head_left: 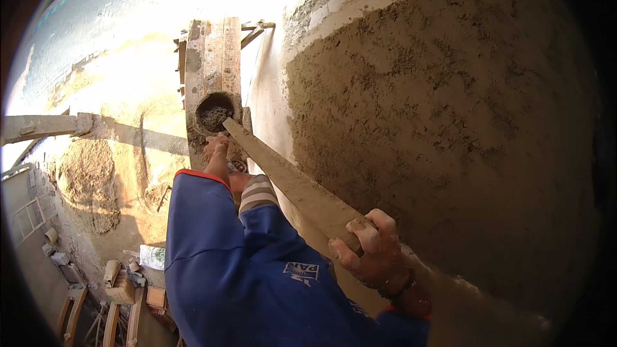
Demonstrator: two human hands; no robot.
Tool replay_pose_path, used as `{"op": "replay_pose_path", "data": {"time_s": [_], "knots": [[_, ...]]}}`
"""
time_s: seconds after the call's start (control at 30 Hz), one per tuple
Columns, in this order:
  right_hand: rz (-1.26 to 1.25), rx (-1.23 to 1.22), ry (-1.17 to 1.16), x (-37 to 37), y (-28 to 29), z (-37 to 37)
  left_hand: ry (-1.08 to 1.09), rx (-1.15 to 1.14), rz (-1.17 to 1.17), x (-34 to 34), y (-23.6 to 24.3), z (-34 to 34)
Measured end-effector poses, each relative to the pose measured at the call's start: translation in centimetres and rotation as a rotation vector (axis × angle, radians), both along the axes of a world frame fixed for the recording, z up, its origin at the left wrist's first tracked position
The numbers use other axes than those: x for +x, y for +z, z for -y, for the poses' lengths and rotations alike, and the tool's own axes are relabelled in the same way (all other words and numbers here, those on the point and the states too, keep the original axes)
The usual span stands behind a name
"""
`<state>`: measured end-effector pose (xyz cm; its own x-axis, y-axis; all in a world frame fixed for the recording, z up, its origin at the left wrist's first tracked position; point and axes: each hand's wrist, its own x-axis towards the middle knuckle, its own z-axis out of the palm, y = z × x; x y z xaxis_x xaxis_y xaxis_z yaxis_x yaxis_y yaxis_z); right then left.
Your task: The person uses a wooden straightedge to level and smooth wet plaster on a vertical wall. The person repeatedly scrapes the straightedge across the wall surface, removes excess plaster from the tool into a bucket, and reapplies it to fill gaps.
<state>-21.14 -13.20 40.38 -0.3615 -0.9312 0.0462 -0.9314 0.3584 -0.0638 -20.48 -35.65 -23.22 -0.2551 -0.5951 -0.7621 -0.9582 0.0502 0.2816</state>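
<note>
My right hand (373, 250) is closed round the near end of a long wooden straightedge (302, 189), and its fingers are smeared with pale mortar. The board slants up and left beside the wall, its far tip at the rim of a round mortar pan (199, 123). Wet grey mortar (214, 117) lies in the pan. My left hand (216, 146) is just below the pan, beside the board's far end. Its fingers are small and partly hidden, so whether they grip the board I cannot tell.
A wall with rough, damp plaster (411, 103) fills the right side. The pan stands on narrow scaffold planks (213, 51), with my foot (238, 166) on them. Far below are a sand heap (89, 180), a wooden beam (48, 127) at left, and boxes (121, 290).
</note>
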Motion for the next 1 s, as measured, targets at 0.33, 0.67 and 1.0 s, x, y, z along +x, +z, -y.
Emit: {"op": "replay_pose_path", "data": {"time_s": [0.33,0.67,1.0], "knots": [[0.02,-0.046,-0.178,-0.5,-0.4,-0.9,0.724,0.622,-0.174,-4.1,12.4,-6.8],[-0.012,-0.075,-0.118,-0.6,6.3,-3.4,0.93,1.203,-0.374,-3.2,16.0,-8.9],[-0.033,-0.219,-0.668,11.2,13.9,-18.3,0.705,1.312,-0.357,-5.3,25.5,-17.8]]}}
